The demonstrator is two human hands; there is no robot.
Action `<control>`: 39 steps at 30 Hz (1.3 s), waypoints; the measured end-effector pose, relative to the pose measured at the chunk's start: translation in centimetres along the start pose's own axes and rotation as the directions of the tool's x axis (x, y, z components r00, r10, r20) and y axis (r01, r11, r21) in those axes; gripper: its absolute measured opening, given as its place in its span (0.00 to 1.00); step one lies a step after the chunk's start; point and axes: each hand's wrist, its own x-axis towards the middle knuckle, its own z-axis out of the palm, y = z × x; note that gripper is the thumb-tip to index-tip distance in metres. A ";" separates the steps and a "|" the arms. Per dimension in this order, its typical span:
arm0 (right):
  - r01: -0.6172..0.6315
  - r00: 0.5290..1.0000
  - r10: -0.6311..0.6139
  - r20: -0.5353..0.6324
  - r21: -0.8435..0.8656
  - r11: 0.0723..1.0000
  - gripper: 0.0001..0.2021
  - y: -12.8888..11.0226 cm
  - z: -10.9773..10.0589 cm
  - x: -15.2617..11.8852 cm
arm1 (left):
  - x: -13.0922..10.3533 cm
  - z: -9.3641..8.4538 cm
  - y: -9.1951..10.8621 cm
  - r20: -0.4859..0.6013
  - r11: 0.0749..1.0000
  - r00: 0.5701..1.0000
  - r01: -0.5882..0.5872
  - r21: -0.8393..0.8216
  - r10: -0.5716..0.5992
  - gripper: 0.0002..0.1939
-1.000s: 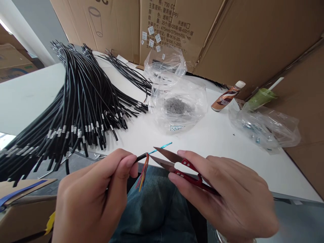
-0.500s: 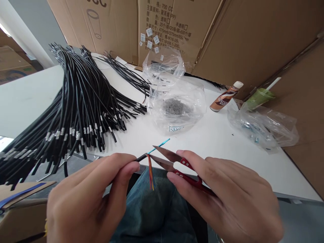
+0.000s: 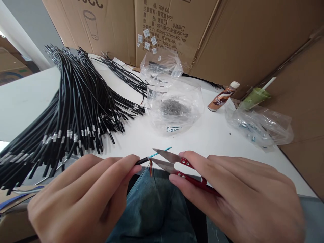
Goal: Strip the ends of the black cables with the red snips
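Note:
Between thumb and forefinger, my left hand (image 3: pixel 88 192) pinches a black cable (image 3: pixel 143 161) close to its stripped end. From that end a blue twisted strand (image 3: pixel 153 155) points up to the right, while several thin coloured wires (image 3: pixel 151 167), red and yellow among them, hang down. My right hand (image 3: pixel 238 192) grips red-handled thread snips (image 3: pixel 187 170). Their two blades are spread apart and point left at the cable end. The upper blade passes over the blue strand; the lower one lies by the base of the hanging wires.
A large pile of black cables (image 3: pixel 78 101) covers the table's left side. Further back are a clear plastic bag (image 3: pixel 174 108) of fine grey pieces, a brown bottle (image 3: pixel 222 97), a green cup (image 3: pixel 257 98) and another clear bag (image 3: pixel 260 126). Cardboard boxes (image 3: pixel 113 30) stand behind.
The hanging coloured wires look shorter and partly turned away now. Both hands have spread slightly outward and the cable end sits a little lower. The snips' blades stay apart.

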 end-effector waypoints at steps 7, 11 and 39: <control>0.004 1.000 -0.005 -0.017 -0.044 0.999 0.16 -0.3 -0.4 -0.1 | 0.5 0.3 -0.3 -0.113 0.998 0.993 -0.044 -0.039 0.039 0.05; 0.064 0.997 -0.070 -0.043 -0.114 0.991 0.12 -0.7 -0.7 -0.2 | 0.4 -0.1 -0.1 -0.088 0.997 0.996 -0.009 -0.076 0.002 0.04; 0.212 0.947 -0.194 0.258 -0.047 0.976 0.17 -0.3 -1.6 0.0 | 0.6 -0.1 -0.6 -0.030 0.982 0.982 -0.188 0.008 0.188 0.04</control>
